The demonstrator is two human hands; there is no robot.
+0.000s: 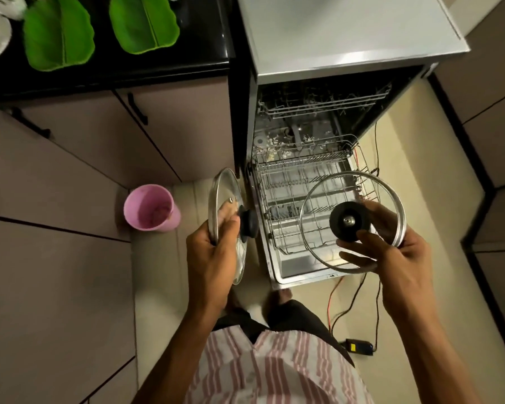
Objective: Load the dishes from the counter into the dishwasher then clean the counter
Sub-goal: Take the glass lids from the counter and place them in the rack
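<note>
Overhead, the view looks down on a narrow kitchen with a pale tiled floor (158,301) and brown cabinets (70,158). The dishwasher (347,33) stands open, its lower rack (289,182) pulled out over the door. Left of the dishwasher runs a black worktop (204,30), and two green leaf-shaped plates (59,33) lie on it. A pink cup (149,208) stands on the floor, left of the dishwasher. Red and black cables (333,298) lie on the floor to its right.

The left hand (213,252) grasps a glass lid (225,196) by its rim, just left of the rack. This lid stands on edge, the black knob pointing right toward the dishwasher. The right hand (397,258) holds a second lid (353,223) above the rack, fingers curled at the rim and knob. It is tilted, the knob facing up toward the camera.
</note>
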